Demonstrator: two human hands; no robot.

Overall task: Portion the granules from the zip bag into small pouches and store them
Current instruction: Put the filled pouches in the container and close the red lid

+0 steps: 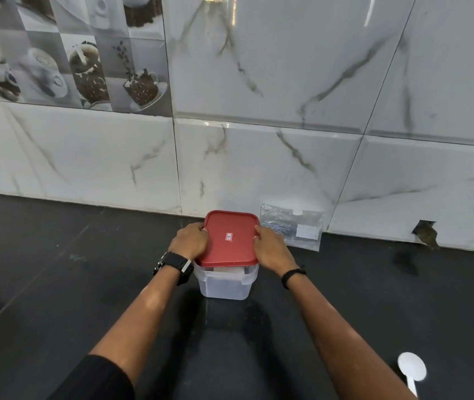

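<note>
Gripping red lid (229,238) edges, both hands' curled fingers (201,227); clear zip bag (293,226) just right, against wall.

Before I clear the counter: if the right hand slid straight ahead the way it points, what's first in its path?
Probably the clear zip bag leaning on the tiled wall behind the right hand; depth is unclear.

A black countertop (57,284) ran up to a wall of white marble-veined tiles (287,67). At the upper left of the wall sat a decorative panel of coffee cups and beans (65,53). Low on the right, where wall met counter, a small dark hole (425,230) broke the tile. A white plastic spoon (412,370) lay on the counter near the lower right corner.
</note>
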